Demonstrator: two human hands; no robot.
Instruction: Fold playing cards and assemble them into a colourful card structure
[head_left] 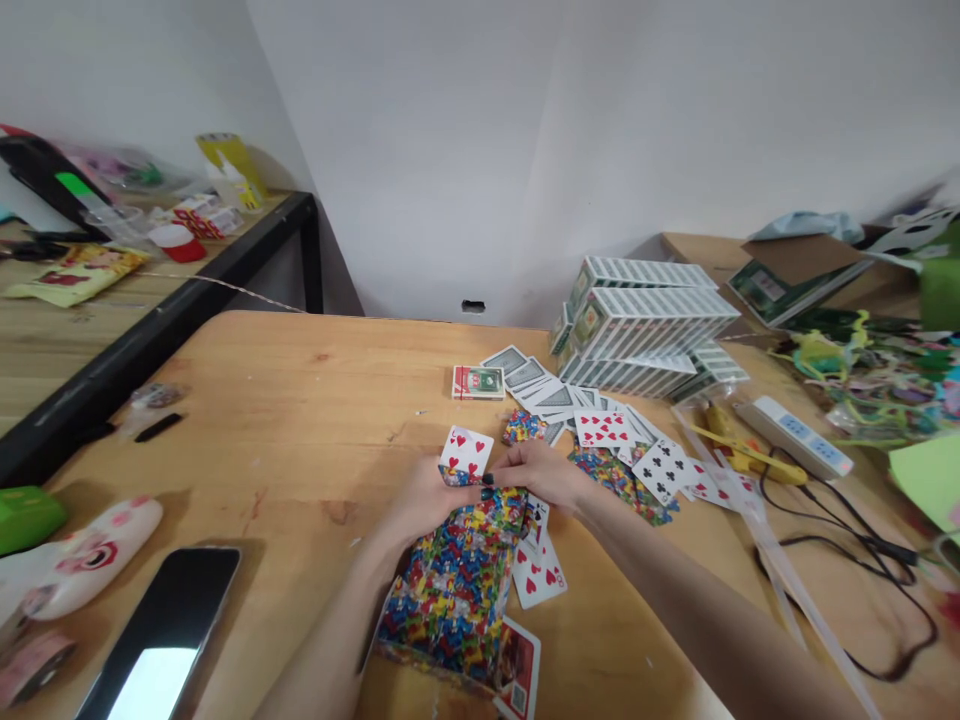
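My left hand (429, 497) is closed in a pinch at the upper edge of a colourful patterned sheet of paper (450, 590). A hearts playing card (466, 450) sticks up just beyond my left fingers, with a patterned strip across its lower edge. Opposite it, my right hand (544, 474) pinches the same upper edge, so the dark-nailed thumbs nearly meet. What lies under the fingers is partly hidden. Another hearts card (534, 578) lies face up beside the sheet, and a red-bordered card (520, 665) shows from under its lower right corner.
Fanned cards (551, 395), a clubs card (664, 470) and a boxed deck (478, 382) lie beyond my hands. Stacked card cartons (652, 320) stand against the wall. Right are a power strip (799, 435) and black cables (840, 540); left, a phone (165, 630) and a white plush (105, 550).
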